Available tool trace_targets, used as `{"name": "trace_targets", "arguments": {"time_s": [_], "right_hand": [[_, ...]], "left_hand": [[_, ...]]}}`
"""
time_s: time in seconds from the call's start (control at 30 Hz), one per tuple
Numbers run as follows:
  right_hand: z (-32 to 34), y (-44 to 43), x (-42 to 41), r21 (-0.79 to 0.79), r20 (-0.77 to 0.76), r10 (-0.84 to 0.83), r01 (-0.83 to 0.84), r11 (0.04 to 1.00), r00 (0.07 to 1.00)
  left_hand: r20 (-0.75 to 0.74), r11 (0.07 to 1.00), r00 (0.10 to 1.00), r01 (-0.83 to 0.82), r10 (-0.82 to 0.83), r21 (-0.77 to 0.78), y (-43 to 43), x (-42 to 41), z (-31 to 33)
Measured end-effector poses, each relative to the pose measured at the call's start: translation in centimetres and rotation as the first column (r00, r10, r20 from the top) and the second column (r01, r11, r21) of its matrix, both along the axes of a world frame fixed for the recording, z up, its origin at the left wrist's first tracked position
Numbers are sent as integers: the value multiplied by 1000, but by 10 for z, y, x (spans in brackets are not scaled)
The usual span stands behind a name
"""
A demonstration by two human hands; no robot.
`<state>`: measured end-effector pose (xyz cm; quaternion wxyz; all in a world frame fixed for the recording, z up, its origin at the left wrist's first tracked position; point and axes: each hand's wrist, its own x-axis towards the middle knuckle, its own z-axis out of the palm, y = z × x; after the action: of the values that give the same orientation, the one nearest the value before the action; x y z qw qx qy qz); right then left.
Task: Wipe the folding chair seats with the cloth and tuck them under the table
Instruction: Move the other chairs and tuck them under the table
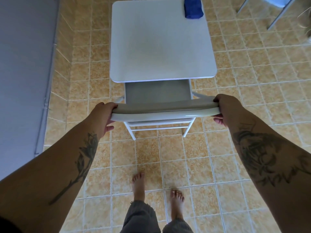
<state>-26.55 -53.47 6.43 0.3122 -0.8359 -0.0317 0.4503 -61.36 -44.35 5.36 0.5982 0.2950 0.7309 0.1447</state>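
A white folding chair (158, 91) with a grey seat stands at the near edge of the white square table (159, 44), its seat partly under the tabletop. My left hand (103, 116) grips the left end of the chair's curved backrest (165, 109). My right hand (226, 109) grips the right end. A folded blue cloth (192, 8) lies on the table's far right corner, away from both hands.
A grey cabinet or door (25, 73) runs along the left. The legs of a second chair (276, 12) show at the top right. My bare feet (138, 184) stand on the tan tiled floor behind the chair.
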Motion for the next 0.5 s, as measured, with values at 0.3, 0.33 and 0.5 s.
{"name": "trace_targets", "arguments": {"time_s": [0.3, 0.33, 0.5], "right_hand": [[46, 28, -5, -118, 408, 439, -430, 895, 800], [54, 34, -7, -106, 421, 473, -476, 873, 774], [83, 66, -2, -75, 541, 653, -743, 665, 529]], "left_hand": [[-206, 907, 930, 349, -304, 236, 18, 39, 65], [-217, 893, 918, 380, -333, 240, 19, 47, 78], [-263, 876, 912, 386, -315, 290, 24, 79, 125]]}}
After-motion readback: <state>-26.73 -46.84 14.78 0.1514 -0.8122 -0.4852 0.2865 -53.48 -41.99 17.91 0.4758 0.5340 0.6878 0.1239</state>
